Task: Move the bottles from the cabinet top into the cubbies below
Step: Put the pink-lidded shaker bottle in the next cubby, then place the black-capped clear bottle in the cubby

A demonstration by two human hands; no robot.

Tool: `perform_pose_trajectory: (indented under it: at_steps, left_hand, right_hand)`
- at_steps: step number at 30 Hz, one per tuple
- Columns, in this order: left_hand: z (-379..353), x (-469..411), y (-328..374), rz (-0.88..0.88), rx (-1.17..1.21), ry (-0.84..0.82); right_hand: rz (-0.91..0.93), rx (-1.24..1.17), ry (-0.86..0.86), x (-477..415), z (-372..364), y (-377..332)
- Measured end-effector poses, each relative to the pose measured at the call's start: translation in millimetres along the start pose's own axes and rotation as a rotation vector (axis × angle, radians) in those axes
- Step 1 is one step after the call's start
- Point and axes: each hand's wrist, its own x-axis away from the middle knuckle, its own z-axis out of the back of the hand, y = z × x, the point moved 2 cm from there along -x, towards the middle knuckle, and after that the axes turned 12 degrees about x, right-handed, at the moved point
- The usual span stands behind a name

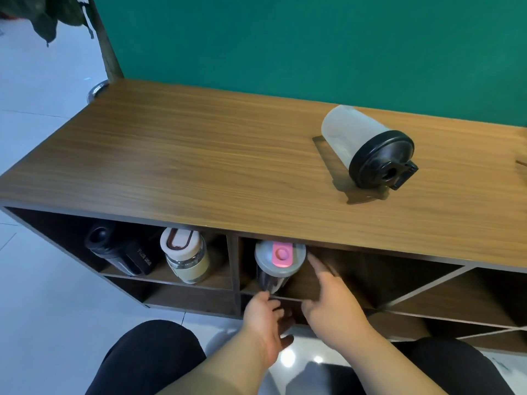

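Under the cabinet top (pixel 199 155), a pink-lidded bottle (pixel 278 262) stands in a cubby; both hands, left hand (pixel 266 320) and right hand (pixel 332 303), hover beside it, fingers apart. A black-lidded bottle (pixel 368 143) stands on top.

Frosted bottle (pixel 349 135) with black lid, upright on the cabinet top (pixel 199 155) toward its right end. In the cubbies (pixel 232 269) below: black bottle (pixel 122 252) and cream-lidded glass bottle (pixel 186 256) left, pink-capped steel bottle (pixel 278 263) in the middle one.
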Motion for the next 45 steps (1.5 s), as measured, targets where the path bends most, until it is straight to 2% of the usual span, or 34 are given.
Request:
perform_pose_trajectory:
  at_steps: [3, 6, 9, 11, 15, 19, 22, 28, 34, 37, 43, 45]
  left_hand:
    - [-5, 21, -8, 0.053, -0.139, -0.104]
    - [-13, 39, -9, 0.049, -0.219, -0.182]
    - [-23, 58, -3, 0.035, -0.212, -0.230]
    - [-25, 66, 1, 0.008, -0.188, -0.232]
    - [-25, 85, 8, -0.024, -0.163, -0.243]
    - [-25, 100, 8, -0.044, -0.139, -0.268]
    - [-24, 108, 7, -0.052, -0.133, -0.276]
    - [-31, 115, 5, -0.088, -0.111, -0.296]
    - [-49, 122, -6, -0.177, -0.015, -0.356]
    - [-60, 121, -18, -0.191, 0.022, -0.392]
    - [-71, 111, -45, -0.082, -0.077, -0.458]
    - [-70, 105, -53, -0.022, -0.056, -0.431]
  right_hand:
    - [-0.014, -0.091, 0.111, 27, 32, -2]
    - [0.074, -0.236, 0.417, 53, 79, -16]
    - [0.197, -0.165, 0.739, 48, 124, -28]
    - [0.121, -0.057, 0.809, 23, 148, -33]
    - [-0.008, 0.133, 0.697, -30, 172, -46]
    - [-0.133, -0.086, 0.573, -58, 172, -49]
    - [-0.145, -0.159, 0.590, -61, 171, -49]
    - [0.007, -0.213, 0.633, -3, 168, -35]
    - [0.162, -0.225, 0.558, 103, 158, 12]
    - [0.245, -0.162, 0.463, 136, 159, 37]
    - [0.329, 0.188, 0.152, 134, 139, 63]
    - [0.322, 0.160, 0.125, 122, 125, 65]
